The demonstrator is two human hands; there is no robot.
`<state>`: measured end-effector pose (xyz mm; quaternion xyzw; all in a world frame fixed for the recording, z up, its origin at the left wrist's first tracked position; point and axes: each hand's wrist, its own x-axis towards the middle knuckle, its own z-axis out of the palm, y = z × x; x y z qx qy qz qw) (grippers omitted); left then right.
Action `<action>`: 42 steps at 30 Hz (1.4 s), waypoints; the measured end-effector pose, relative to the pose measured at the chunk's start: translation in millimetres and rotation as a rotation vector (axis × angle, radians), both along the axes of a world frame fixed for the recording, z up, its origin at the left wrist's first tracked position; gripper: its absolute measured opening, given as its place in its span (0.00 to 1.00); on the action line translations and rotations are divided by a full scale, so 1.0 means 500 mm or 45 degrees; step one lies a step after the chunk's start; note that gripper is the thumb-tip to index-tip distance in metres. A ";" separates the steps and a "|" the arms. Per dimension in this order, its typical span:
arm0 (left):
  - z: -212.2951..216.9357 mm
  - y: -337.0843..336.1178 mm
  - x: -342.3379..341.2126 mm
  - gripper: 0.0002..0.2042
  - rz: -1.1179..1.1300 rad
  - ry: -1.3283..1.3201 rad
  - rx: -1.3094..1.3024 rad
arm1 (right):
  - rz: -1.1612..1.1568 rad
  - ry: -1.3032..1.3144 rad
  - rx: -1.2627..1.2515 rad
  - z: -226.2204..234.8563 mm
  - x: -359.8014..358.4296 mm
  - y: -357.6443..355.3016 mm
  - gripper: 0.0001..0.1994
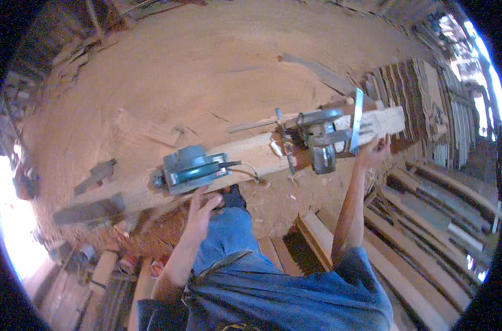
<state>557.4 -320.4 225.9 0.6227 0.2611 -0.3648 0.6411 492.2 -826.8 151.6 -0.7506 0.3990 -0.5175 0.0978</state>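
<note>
- Left hand open, just below circular saw resting on long beam; a fumbled reach could tip saw off.
- Right hand grips beam's far end near clamped tool; beam could shift.

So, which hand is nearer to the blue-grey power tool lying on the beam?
Left. The left hand hovers open just below the power tool. The right hand is far along the beam, resting at its edge near the metal square.
</note>
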 end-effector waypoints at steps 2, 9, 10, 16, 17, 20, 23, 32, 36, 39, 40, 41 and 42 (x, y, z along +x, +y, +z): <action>-0.056 -0.027 -0.007 0.22 0.344 0.136 -0.225 | 0.280 -0.281 0.272 0.018 0.008 0.149 0.17; -0.168 -0.099 0.076 0.20 0.794 0.067 -0.173 | 0.944 1.031 0.160 -0.115 0.049 0.406 0.14; -0.221 -0.095 0.079 0.19 0.897 0.077 -0.175 | 0.929 1.190 0.239 -0.121 0.060 0.422 0.15; -0.192 -0.083 0.100 0.17 1.191 -0.019 -0.236 | 0.747 1.251 0.502 -0.097 0.096 0.459 0.19; -0.147 -0.062 0.095 0.16 1.151 0.025 -0.293 | 0.814 1.176 0.444 -0.113 0.097 0.454 0.20; -0.075 0.008 0.053 0.14 1.082 -0.071 -0.509 | 0.973 0.961 0.367 -0.177 0.083 0.443 0.20; 0.021 0.117 0.003 0.15 1.176 0.000 -0.706 | 1.273 0.817 0.500 -0.169 0.086 0.491 0.17; 0.005 0.253 -0.122 0.15 1.471 0.368 -0.845 | 2.156 0.687 0.880 0.128 0.086 0.843 0.11; -0.038 0.293 -0.174 0.13 0.974 0.344 -0.444 | 2.215 0.900 0.878 0.114 0.044 0.870 0.13; -0.033 0.250 -0.161 0.10 1.067 0.253 -0.305 | 2.042 1.022 1.017 0.035 0.150 0.884 0.14; -0.029 0.249 -0.165 0.10 1.047 0.215 -0.214 | 1.990 1.067 1.123 0.040 0.178 0.899 0.14; -0.081 0.265 -0.190 0.12 0.962 0.190 -0.261 | 2.063 1.005 1.020 0.057 0.176 0.911 0.14; -0.111 0.283 -0.202 0.12 0.900 0.190 -0.282 | 2.207 0.903 0.993 0.096 0.163 0.921 0.13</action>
